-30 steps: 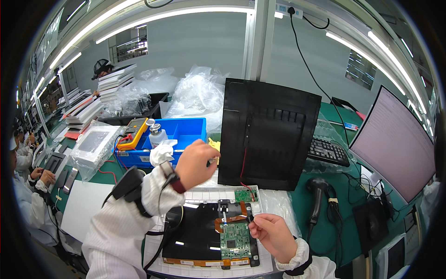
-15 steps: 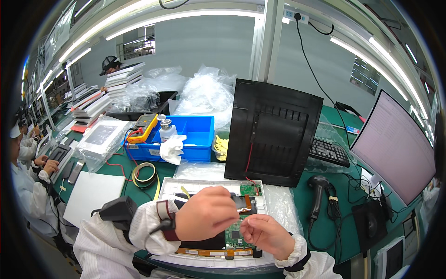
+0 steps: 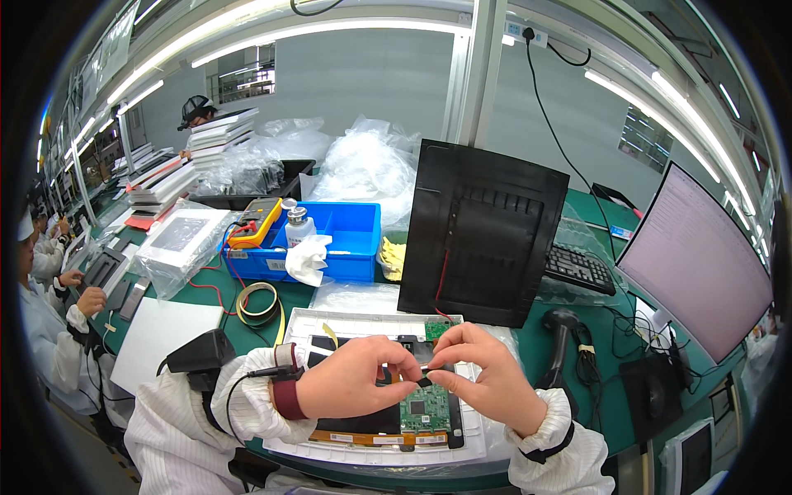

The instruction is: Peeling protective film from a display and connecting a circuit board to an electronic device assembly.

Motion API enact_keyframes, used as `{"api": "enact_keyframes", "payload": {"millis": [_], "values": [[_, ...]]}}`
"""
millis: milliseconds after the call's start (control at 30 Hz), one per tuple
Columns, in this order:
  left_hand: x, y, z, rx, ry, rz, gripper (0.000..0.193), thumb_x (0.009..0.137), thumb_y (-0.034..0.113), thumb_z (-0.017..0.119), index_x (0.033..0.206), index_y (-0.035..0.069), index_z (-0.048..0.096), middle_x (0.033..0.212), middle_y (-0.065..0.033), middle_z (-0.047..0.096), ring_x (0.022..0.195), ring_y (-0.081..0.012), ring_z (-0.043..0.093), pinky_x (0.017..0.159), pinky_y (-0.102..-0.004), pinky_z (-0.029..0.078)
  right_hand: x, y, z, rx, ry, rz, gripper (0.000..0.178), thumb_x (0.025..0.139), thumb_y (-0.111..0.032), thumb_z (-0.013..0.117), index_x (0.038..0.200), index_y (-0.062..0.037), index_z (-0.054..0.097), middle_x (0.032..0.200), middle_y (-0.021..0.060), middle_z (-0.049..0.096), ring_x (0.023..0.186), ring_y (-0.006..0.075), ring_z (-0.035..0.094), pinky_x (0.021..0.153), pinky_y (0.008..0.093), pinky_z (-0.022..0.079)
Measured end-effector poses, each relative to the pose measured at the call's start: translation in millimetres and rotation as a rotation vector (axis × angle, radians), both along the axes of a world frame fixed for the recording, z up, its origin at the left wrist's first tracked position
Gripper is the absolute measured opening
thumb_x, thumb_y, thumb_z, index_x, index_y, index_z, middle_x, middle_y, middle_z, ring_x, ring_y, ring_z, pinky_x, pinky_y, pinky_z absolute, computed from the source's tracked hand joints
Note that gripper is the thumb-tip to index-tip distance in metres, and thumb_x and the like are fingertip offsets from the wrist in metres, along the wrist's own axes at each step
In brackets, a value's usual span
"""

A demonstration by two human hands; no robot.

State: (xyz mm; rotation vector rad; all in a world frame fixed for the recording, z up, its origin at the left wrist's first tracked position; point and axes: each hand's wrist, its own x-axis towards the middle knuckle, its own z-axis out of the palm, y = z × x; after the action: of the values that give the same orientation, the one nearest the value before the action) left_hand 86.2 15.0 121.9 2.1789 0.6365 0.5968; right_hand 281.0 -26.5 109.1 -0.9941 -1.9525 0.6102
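Over an opened flat device with a white frame (image 3: 289, 334), my two hands meet at the fingertips. Between them is a small dark piece (image 3: 425, 376), too small to name. My right hand (image 3: 488, 381) pinches it between thumb and forefinger. The fingers of my left hand (image 3: 351, 381) are bent closed at its other side and seem to grip it too. Below the hands lie a green circuit board (image 3: 422, 412) and an orange flex strip (image 3: 363, 439). A smaller green board (image 3: 436, 331) sits at the frame's far edge, where a red wire (image 3: 442, 280) runs up to a black panel (image 3: 495, 223).
Behind stands a blue bin (image 3: 351, 247) with a yellow multimeter (image 3: 257, 221) and a bottle (image 3: 299, 227). Tape rolls (image 3: 259, 304) and a white board (image 3: 165, 342) lie left. At right are a barcode scanner (image 3: 559, 338), keyboard (image 3: 579, 269) and monitor (image 3: 701, 260). Co-workers sit far left.
My right hand has risen and its fingers have come up to my left hand's fingertips. The left hand has turned and lowered slightly, and the small dark piece now shows between them.
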Motion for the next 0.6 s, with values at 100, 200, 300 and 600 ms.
{"api": "enact_keyframes", "payload": {"millis": [100, 200, 300, 600], "values": [[-1, 1, -1, -0.021, -0.017, 0.026, 0.013, 0.072, 0.013, 0.06, 0.081, 0.003, 0.06, 0.073, -0.0063, 0.059, 0.071, -0.0164, 0.054, 0.063, -0.0274, 0.046, 1, 2, 2, -0.003, -0.013, -0.007, 0.01, 0.07, -0.007, 0.063, 0.077, -0.0013, 0.059, 0.084, 0.0073, 0.05, 0.08, 0.0199, 0.051, 0.07, 0.0285, 0.041], [2, 3, -6, 0.001, -0.065, 0.024, 0.013, 0.072, 0.013, 0.06, 0.081, 0.003, 0.06, 0.073, -0.0061, 0.058, 0.07, -0.0158, 0.054, 0.062, -0.0266, 0.046, 3, 4, 0, -0.003, -0.008, -0.01, 0.009, 0.071, -0.007, 0.063, 0.077, -0.0013, 0.059, 0.083, 0.0071, 0.05, 0.079, 0.0192, 0.05, 0.069, 0.0278, 0.041], [4, 8, -11, -0.024, -0.084, 0.025, 0.013, 0.072, 0.012, 0.06, 0.081, 0.003, 0.06, 0.073, -0.0054, 0.058, 0.07, -0.0145, 0.053, 0.061, -0.0256, 0.045, 5, 8, -4, -0.012, 0.002, -0.024, 0.009, 0.071, -0.007, 0.063, 0.077, -0.0015, 0.059, 0.083, 0.0067, 0.05, 0.078, 0.0181, 0.05, 0.067, 0.0273, 0.041], [5, 14, -29, -0.414, -0.193, 0.026, 0.017, 0.079, 0.007, 0.055, 0.094, 0.0, 0.057, 0.085, -0.0025, 0.058, 0.073, -0.0057, 0.052, 0.064, -0.0187, 0.044, 14, 16, -23, -0.234, 0.275, -0.051, 0.011, 0.077, -0.009, 0.061, 0.081, 0.0011, 0.06, 0.086, 0.0044, 0.052, 0.075, 0.0106, 0.05, 0.067, 0.0212, 0.041]]}}
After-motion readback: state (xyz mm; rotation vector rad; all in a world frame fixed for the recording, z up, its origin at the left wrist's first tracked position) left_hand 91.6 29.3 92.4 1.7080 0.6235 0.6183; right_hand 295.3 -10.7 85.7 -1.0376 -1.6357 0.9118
